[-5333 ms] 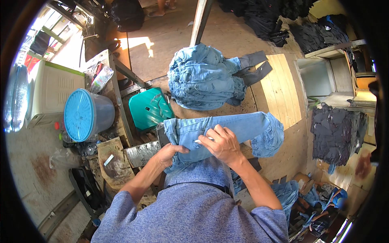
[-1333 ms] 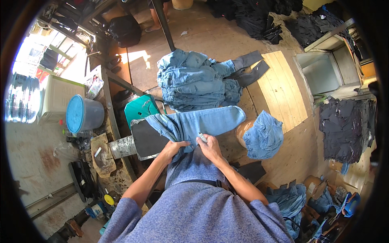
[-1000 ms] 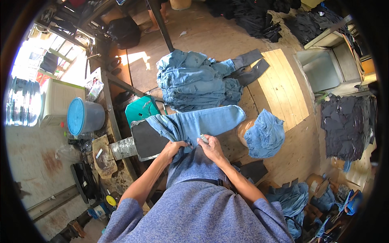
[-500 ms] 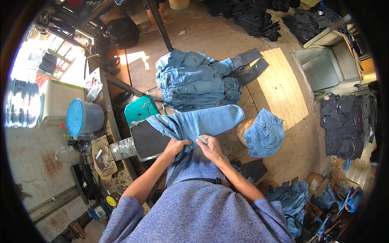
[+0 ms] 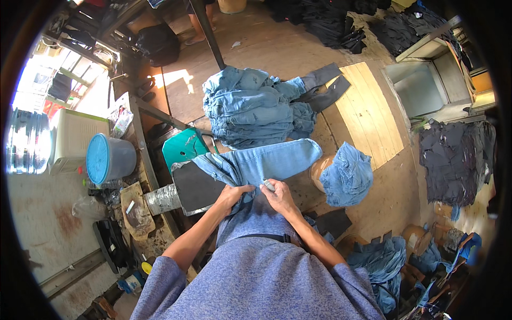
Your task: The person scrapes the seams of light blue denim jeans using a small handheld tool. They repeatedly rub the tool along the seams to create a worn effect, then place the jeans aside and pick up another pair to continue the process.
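Observation:
A pair of light-blue jeans [image 5: 280, 160] lies across my lap, one leg stretched out to the right and the rest bunched at the left. Gathered cloth is gripped by my left hand [image 5: 230, 196], thumb pointing right. Fingers closed, my right hand [image 5: 281, 199] holds a small grey-white cylindrical tool [image 5: 269, 185] against or just over the denim; its exact kind is unclear. Left of the jeans is a flat dark board [image 5: 196, 184] on a silver-taped arm [image 5: 161, 199], and part of the bunched denim rests over its edge.
Beyond the jeans sits a large heap of blue denim [image 5: 248, 106], beside a teal plastic seat [image 5: 181, 146]. Folded denim [image 5: 348, 175] tops a round stool at right. A lidded bucket [image 5: 111, 158] stands left. Dark garments [image 5: 450, 162] are stacked far right. Another person's legs [image 5: 197, 26] show at the top.
My right hand has turned slightly, so the tool appears more end-on. The left hand keeps its grip on the jeans. The whole view has shifted a little.

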Available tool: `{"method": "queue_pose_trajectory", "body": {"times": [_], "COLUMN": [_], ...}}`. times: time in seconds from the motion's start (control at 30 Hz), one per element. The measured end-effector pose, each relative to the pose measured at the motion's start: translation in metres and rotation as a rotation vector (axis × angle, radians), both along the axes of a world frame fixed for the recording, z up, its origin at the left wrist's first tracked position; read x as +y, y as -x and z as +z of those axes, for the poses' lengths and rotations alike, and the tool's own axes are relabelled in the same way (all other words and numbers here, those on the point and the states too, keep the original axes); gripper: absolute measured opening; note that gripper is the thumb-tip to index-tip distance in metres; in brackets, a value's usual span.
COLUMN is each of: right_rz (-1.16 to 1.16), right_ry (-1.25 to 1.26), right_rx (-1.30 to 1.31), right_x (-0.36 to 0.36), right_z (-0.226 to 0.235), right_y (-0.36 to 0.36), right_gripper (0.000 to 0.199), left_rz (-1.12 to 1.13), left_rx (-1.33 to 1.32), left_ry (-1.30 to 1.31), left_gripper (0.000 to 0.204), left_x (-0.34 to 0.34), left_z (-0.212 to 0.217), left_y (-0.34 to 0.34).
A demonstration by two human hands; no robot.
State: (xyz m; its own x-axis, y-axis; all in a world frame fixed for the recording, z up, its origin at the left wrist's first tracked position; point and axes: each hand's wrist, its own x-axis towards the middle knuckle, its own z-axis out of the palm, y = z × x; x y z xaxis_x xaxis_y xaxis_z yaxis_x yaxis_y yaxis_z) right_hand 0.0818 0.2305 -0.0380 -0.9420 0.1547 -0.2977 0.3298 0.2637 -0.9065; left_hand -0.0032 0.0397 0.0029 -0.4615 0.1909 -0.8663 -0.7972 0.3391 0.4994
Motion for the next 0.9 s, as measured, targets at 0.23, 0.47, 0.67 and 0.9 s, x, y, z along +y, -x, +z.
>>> {"method": "queue_pose_trajectory", "body": {"times": [0.23,0.47,0.67,0.9], "right_rz": [-0.004,-0.048,-0.014,0.160], "right_ry": [0.042,0.119,0.056,-0.011], "right_rx": [-0.059,-0.043,-0.076,-0.271], "right_x": [0.001,0.001,0.004,0.001], "right_z": [0.005,-0.001,-0.001,0.033], "right_y": [0.001,-0.005,-0.001,0.025], "right_gripper": [0.031,0.033,0.034,0.037], "left_rz": [-0.024,0.035,-0.012,-0.287], "left_rx": [-0.003,-0.077,-0.115,-0.059], "left_ry": [-0.066,-0.226,-0.143,-0.298], "left_gripper": [0.053,0.027,0.043,0.058], "left_x": [-0.006,-0.027,-0.041,-0.055], "left_z": [0.013,-0.014,-0.014,-0.009], "left_y": [0.000,0.001,0.006,0.024]}}
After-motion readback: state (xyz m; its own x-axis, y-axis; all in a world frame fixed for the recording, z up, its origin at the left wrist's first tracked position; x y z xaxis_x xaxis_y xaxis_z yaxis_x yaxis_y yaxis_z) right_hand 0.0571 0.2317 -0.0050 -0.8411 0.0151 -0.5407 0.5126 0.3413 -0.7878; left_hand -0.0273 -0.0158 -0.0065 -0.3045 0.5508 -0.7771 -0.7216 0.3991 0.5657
